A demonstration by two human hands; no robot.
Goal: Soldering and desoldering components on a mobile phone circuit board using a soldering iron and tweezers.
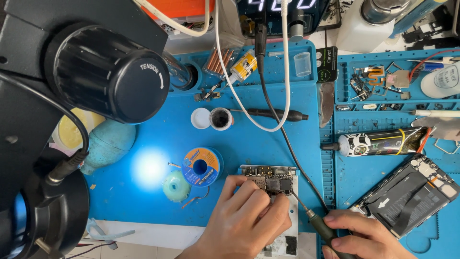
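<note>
Blue silicone work mat (158, 192) covers the bench, crowded with repair gear. Near its lower middle, a small green-and-grey circuit board (271, 181) rests on a white block, pinned by the curled fingers of the left hand (244, 220). The right hand (364, 237) is closed around a green-handled soldering iron (322, 228), whose thin tip meets the board's right edge. Just left of the board lie a blue-labelled spool of solder wire (201, 166) and a round pale-green pad (176, 186). To the right sit a black-and-white glue tube (378, 143) and an opened phone body (412, 194). A black microscope knob (112, 72) looms upper left.
</note>
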